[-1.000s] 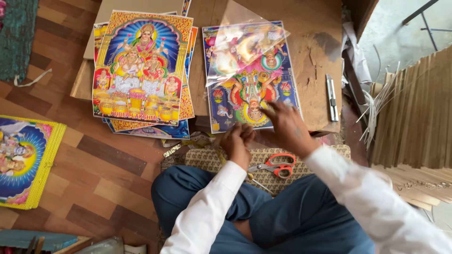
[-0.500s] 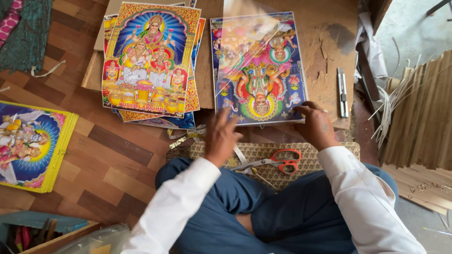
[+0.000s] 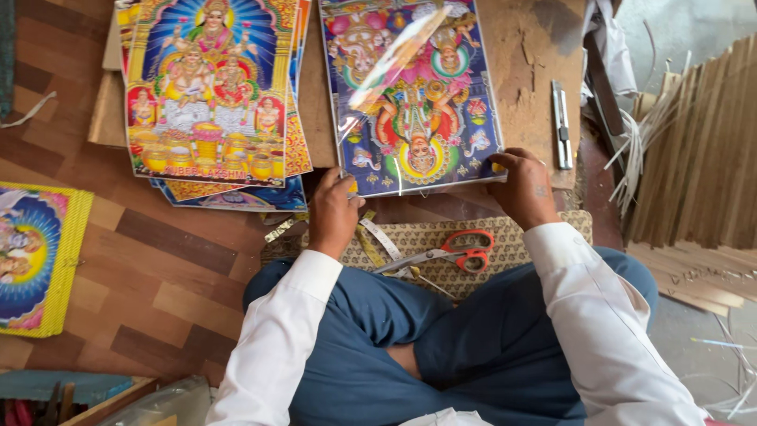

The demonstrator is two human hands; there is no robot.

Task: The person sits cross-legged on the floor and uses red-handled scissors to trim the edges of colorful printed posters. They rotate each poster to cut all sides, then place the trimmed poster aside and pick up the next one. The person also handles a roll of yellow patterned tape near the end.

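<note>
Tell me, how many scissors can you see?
1. The scissors with orange handles lie on the patterned mat in front of the person's lap, between the left hand and right hand. Others may be hidden.

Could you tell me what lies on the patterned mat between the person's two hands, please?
Between the left hand and right hand, orange-handled scissors lie on the patterned mat.

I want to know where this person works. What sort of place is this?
Probably a small picture-framing workshop on a floor: a glossy colourful religious print lies on a brown board, thin wooden strips are stacked alongside, and orange-handled scissors lie close by.
</note>
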